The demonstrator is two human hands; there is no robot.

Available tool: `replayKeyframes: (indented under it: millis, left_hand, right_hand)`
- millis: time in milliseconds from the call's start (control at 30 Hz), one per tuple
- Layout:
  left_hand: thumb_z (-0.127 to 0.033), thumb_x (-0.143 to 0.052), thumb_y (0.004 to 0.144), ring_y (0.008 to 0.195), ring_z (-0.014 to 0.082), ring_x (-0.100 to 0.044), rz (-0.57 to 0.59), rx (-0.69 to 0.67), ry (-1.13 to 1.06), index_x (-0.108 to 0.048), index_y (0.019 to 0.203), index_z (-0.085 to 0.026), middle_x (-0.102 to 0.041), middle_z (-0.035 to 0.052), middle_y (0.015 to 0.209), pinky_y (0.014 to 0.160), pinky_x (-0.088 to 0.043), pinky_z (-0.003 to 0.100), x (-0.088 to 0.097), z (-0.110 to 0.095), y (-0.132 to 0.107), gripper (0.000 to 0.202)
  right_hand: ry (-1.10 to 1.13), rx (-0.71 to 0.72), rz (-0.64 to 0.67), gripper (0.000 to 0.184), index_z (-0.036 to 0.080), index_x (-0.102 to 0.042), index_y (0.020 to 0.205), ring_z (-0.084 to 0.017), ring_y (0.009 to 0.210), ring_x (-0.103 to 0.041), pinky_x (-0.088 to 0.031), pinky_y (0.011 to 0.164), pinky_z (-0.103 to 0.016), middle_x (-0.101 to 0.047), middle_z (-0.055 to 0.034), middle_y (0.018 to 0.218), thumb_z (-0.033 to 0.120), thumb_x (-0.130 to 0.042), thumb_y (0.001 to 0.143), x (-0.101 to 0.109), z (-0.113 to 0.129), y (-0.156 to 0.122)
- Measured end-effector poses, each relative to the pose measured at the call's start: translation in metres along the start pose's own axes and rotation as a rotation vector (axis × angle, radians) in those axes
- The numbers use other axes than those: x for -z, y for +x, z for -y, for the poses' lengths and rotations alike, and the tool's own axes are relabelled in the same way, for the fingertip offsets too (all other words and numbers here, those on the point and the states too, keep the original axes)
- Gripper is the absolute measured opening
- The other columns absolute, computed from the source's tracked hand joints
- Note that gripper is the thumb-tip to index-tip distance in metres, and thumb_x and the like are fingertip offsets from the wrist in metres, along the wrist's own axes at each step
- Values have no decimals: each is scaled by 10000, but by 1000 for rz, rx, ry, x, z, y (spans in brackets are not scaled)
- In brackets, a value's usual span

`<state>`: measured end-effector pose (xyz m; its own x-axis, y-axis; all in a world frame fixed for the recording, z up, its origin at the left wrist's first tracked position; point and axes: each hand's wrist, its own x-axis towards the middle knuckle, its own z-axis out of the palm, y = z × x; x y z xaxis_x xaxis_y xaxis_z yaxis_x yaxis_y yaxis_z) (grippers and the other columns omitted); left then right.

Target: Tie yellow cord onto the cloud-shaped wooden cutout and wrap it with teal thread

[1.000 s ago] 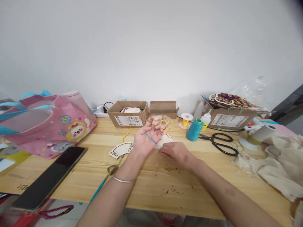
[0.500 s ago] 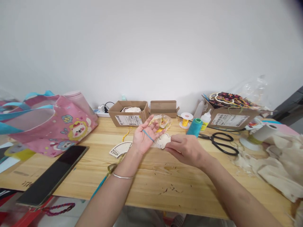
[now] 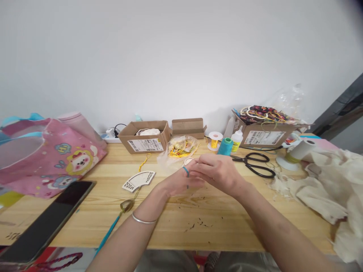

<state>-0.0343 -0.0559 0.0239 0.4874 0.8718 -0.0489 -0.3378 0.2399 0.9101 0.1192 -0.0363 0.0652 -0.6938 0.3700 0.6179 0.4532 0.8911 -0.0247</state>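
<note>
My left hand (image 3: 181, 182) is curled, with a thin blue thread (image 3: 186, 171) looped around its fingers. My right hand (image 3: 218, 170) lies against those fingers, and whatever it pinches is hidden. Just behind them, a small pale wooden cutout (image 3: 187, 161) is mostly covered. A clear plastic bag of yellow threads (image 3: 178, 149) sits beyond my hands. To the left lies a fan-shaped wooden cutout (image 3: 138, 180), with a yellow cord (image 3: 143, 162) above it and a brass bead (image 3: 127, 206) on a teal tassel (image 3: 107, 232) below.
Black scissors (image 3: 253, 165), a teal thread cone (image 3: 225, 146), a yellow spool (image 3: 214, 140) and a glue bottle (image 3: 236, 139) stand to the right. Cardboard boxes (image 3: 144, 142) line the wall. A pink bag (image 3: 48, 158), a phone (image 3: 48, 221) and crumpled cloth (image 3: 326, 189) flank the wooden table (image 3: 181, 230).
My hands have come together, with the right hand moving left onto the left hand's fingers. The left hand has curled, and the wooden cutout is now mostly covered. The view has shifted slightly.
</note>
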Motion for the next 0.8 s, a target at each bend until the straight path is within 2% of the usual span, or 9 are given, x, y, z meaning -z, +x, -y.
replayKeyframes:
  millis: [67,133,300,467,533,600,700,733,800]
  left_hand:
    - [-127,-597,682,887,164,-520,22,50,-1,-606,857,-161,-606,28,878,821,-381,318,1,3,1,179]
    - [-159,-551,725,919,162,-502,64,73,-22,-615,803,-148,-603,30,904,852,-365,334,2,6,3,101]
    - [-178,-474,772,1011,170,-463,137,120,5,-616,889,-143,-593,53,991,917,-308,350,-1,9,3,188]
    - [-205,-466,762,974,182,-505,99,123,2,-613,870,-141,-608,75,955,880,-327,341,-8,5,3,193]
    - [-226,-456,758,901,182,-530,59,84,-31,-599,865,-143,-615,80,883,824,-363,339,-9,2,4,196]
    - [-210,-454,740,762,152,-536,-26,-1,-12,-578,811,-144,-600,58,768,712,-396,292,-7,-1,7,158]
    - [-151,-421,700,498,74,-402,-135,-94,145,-509,655,-142,-481,-6,569,469,-307,195,-3,-6,8,99]
    - [-141,-403,687,444,61,-330,-127,-80,192,-476,618,-145,-429,-21,525,417,-242,186,-2,-8,7,101]
    - [-138,-368,662,403,54,-236,-27,20,245,-431,594,-154,-370,-34,485,378,-147,189,-4,-11,3,94]
  right_hand:
    - [-17,-1,17,260,228,-640,778,-78,563,-411,-215,481,-212,-517,11,621,300,-400,846,-1,0,-1]
    - [-20,-10,25,255,222,-641,752,-77,557,-399,-207,480,-215,-500,12,606,283,-411,842,-1,-1,-1]
    - [-1,-51,16,276,205,-651,683,-74,525,-394,-217,469,-211,-498,7,580,299,-434,826,0,-1,2]
    - [75,-83,-4,281,198,-658,701,-77,553,-449,-276,498,-193,-531,-2,596,300,-431,832,2,-9,2]
    - [124,-105,-13,270,195,-661,731,-79,569,-473,-302,512,-186,-550,-9,613,302,-435,833,2,-14,2]
    - [155,-130,-18,259,195,-663,769,-80,574,-487,-317,516,-182,-561,-12,629,307,-438,833,3,-18,1]
    - [143,-140,-29,248,198,-666,788,-79,562,-487,-319,509,-184,-555,-12,625,311,-450,827,1,-19,1]
    - [135,-136,-34,249,195,-668,779,-78,556,-483,-317,507,-185,-552,-11,618,310,-452,826,0,-19,0]
    - [128,-131,-54,255,187,-670,755,-78,548,-476,-316,506,-188,-549,-12,606,308,-456,825,-3,-18,0]
